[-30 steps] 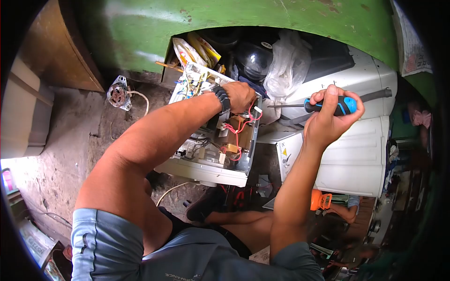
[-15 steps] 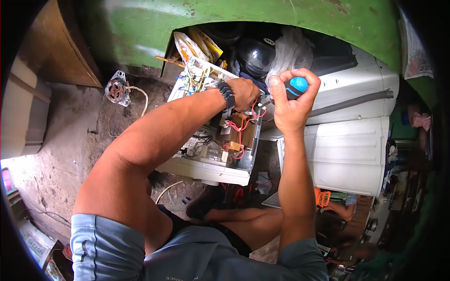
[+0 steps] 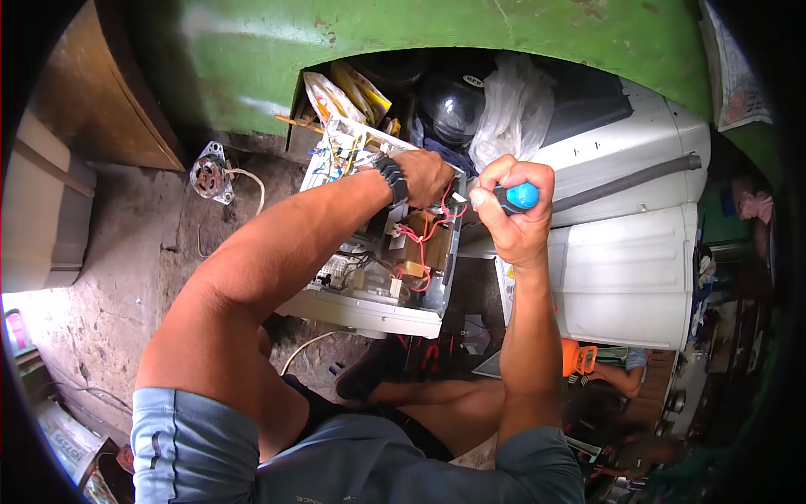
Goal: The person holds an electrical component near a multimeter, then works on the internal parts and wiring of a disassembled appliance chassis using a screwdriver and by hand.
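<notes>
An opened appliance [image 3: 369, 309] with a pale frame lies on the floor, showing red wires [image 3: 426, 239], a brown block and bundled wiring. My left hand [image 3: 423, 178], below a dark wristband, rests at its upper right part; the fingertips are hidden, and what they hold cannot be made out. My right hand [image 3: 519, 220] is wrapped round the blue and black handle of a screwdriver [image 3: 522, 196], just right of the appliance. The handle's end faces the camera, and the shaft is hidden behind the hand.
A motor [image 3: 210, 174] with a pale cable lies on the floor at left. Behind are a black helmet [image 3: 452, 109], plastic bags [image 3: 512, 109] and a green wall [image 3: 403, 25]. White panels [image 3: 621, 277] and a grey hose stand right. Another person's arm [image 3: 620, 380] shows lower right.
My right hand has moved left toward the appliance, and the screwdriver has turned from sideways to handle-end toward the camera. My left hand has stayed at nearly the same spot.
</notes>
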Motion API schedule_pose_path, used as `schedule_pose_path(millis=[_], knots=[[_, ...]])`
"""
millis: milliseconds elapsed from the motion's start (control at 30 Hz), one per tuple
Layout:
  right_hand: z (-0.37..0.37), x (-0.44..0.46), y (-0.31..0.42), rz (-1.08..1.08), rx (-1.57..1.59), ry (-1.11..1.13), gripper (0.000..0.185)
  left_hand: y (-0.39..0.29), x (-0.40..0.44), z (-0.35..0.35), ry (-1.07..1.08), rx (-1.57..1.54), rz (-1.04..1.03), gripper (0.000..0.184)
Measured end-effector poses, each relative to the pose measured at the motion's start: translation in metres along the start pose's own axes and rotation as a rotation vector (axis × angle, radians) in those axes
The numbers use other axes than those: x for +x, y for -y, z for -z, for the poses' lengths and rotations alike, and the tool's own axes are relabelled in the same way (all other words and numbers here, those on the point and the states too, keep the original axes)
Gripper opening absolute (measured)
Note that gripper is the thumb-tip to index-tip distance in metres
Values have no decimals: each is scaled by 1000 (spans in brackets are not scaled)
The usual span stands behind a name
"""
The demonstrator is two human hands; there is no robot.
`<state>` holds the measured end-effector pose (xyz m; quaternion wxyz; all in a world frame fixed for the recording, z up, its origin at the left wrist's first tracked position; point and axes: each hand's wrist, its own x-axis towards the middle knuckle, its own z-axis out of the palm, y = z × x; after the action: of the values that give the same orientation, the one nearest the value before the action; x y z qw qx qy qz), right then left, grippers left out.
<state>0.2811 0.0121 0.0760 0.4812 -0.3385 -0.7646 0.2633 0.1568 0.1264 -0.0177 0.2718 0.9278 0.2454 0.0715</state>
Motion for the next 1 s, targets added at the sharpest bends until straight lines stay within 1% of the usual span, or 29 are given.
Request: schedule_pose_path(millis=[167,233,267,300,367,400,433,500,533,567,633,667,700,733,767,833,867,900,933,967,1000], knots=[[4,0,1,-22,64,36,35,5,5,-10,-22,35,3,30],[-4,2,-1,-3,-24,-43,34,3,-1,-5,-92,16,-42,27],[-7,2,-3,8,-77,-89,33,2,-1,-1,-27,49,-11,31],[-10,3,-2,10,-80,-92,33,2,-2,-2,-27,53,-15,31],[-15,7,3,-79,-208,-231,31,2,-3,-2,-64,21,-32,31],[-19,6,7,-129,-177,-258,29,1,-2,-4,-70,55,-25,29],[-19,6,5,-121,-176,-261,29,0,-3,-6,-54,86,-37,29],[-16,5,-4,11,-288,-211,32,7,2,-18,-117,68,-61,27],[-16,10,2,0,-328,-177,29,10,4,-26,-253,57,-174,23],[-16,14,0,-1,-326,-181,29,14,8,-33,-249,60,-174,23],[-13,23,-7,-140,-194,-278,27,4,6,-29,-290,111,-169,21],[-16,27,-8,-129,-145,-357,27,-1,5,-26,-250,154,-152,21],[-16,32,0,-128,-146,-354,27,5,11,-34,-253,153,-151,21],[-17,40,15,47,-169,-288,27,11,18,-43,-363,135,-205,21],[-19,47,31,216,-191,-227,28,17,21,-55,-396,166,-234,21],[-20,62,63,297,-315,-263,29,8,10,-43,-409,281,-266,21],[-16,66,71,285,-413,-327,29,3,6,-36,-387,323,-272,21],[-9,66,77,207,-493,-348,27,-2,2,-29,-290,379,-245,21],[-2,59,76,39,-466,-395,26,2,8,-38,-365,400,-262,22],[3,48,68,-128,-434,-440,26,3,9,-38,-367,403,-268,22],[5,35,53,-245,-485,-481,25,1,7,-34,-302,405,-262,18]])
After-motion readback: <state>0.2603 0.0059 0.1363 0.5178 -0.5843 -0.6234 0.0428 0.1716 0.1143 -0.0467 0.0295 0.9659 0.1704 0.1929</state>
